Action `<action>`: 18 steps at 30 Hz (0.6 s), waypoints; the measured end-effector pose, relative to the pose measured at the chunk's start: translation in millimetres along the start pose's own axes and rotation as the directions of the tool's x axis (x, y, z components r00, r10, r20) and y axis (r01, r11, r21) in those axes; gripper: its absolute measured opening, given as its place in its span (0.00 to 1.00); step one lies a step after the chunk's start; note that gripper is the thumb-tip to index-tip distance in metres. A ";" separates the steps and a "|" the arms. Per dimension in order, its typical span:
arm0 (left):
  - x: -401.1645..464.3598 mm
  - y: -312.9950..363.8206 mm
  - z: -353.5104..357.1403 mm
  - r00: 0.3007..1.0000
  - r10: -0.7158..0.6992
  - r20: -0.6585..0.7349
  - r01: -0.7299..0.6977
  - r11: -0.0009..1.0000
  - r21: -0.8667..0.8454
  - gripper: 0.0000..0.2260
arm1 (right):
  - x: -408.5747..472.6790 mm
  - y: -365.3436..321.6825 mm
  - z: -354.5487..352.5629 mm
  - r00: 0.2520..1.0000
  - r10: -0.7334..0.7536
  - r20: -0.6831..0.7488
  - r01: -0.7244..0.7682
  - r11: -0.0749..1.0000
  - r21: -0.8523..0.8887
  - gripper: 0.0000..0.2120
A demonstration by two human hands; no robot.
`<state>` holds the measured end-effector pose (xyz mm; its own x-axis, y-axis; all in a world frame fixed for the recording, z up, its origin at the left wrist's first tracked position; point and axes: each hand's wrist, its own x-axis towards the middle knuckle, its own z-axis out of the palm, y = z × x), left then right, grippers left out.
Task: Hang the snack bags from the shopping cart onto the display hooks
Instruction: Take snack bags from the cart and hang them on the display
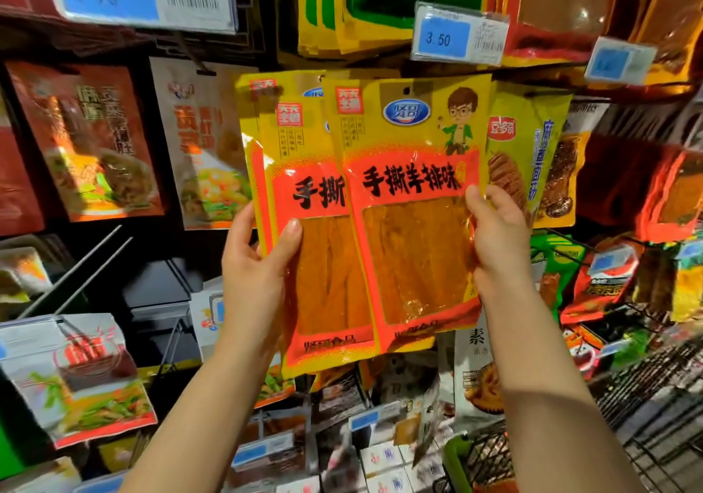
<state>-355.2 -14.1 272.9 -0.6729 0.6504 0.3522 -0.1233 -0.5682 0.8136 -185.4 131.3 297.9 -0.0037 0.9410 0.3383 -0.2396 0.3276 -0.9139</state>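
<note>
Two yellow snack bags were held up just below the 3.50 price tag; left hand and right hand pinched their sides. They looked light, thin and slippery, so gripping the edges seemed best.

The snack bags are glossy plastic film with clear windows; the shopping cart is bare metal wire; the price tag looks like paper under a clear plastic cover.
</note>
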 end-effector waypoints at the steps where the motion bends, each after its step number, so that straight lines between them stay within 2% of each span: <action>1: -1.1 0.2 0.7 1.000 -0.001 -0.005 0.001 1.000 0.007 0.16 | -0.1 0.3 -0.6 0.998 -0.057 -0.020 0.057 0.998 -0.025 0.12; 3: -2.6 0.1 1.2 1.000 -0.014 -0.022 0.014 1.000 0.011 0.16 | -0.5 -1.4 -3.4 0.984 -0.179 0.010 0.179 0.979 -0.094 0.25; 4: -3.0 0.1 1.3 0.999 -0.021 -0.029 0.021 1.000 0.016 0.16 | -0.4 -3.0 -5.8 0.972 -0.233 0.042 0.237 0.961 -0.146 0.28; 7: -4.5 -1.5 1.8 0.999 -0.033 -0.035 0.034 0.999 0.034 0.17 | -0.1 -10.6 -11.7 0.945 -0.287 0.156 0.320 0.909 -0.266 0.27; 9: -5.0 -3.5 1.8 0.998 -0.045 -0.043 0.046 0.999 0.020 0.16 | -0.3 -15.9 -13.9 0.951 -0.224 0.212 0.274 0.930 -0.244 0.24; 11: -4.9 -4.9 2.0 0.998 -0.056 -0.039 0.056 0.998 -0.008 0.13 | -1.2 -18.0 -19.0 0.945 -0.154 0.287 0.213 0.960 -0.185 0.15; 12: -4.7 -5.4 2.3 0.998 -0.060 -0.037 0.059 0.998 -0.017 0.13 | -2.7 -19.4 -21.2 0.939 -0.115 0.324 0.182 0.966 -0.184 0.18; 14: -3.9 -6.4 3.0 0.998 -0.056 -0.035 0.055 0.998 -0.021 0.13 | -6.4 -19.9 -23.8 0.906 -0.045 0.421 0.122 0.980 -0.156 0.33; 15: -3.6 -7.2 3.3 0.998 -0.052 -0.035 0.052 0.998 -0.022 0.13 | -7.9 -19.4 -23.6 0.888 -0.022 0.460 0.100 0.984 -0.145 0.37; 18: -3.2 -8.4 4.5 0.997 -0.058 -0.044 0.056 0.998 -0.029 0.14 | -13.7 -17.3 -21.8 0.868 0.024 0.496 0.045 0.991 -0.127 0.38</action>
<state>-348.8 -9.2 267.0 -0.6963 0.6591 0.2841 -0.1821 -0.5451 0.8184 -160.0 114.7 304.2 -0.4911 0.7825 0.3827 -0.1146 0.3775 -0.9189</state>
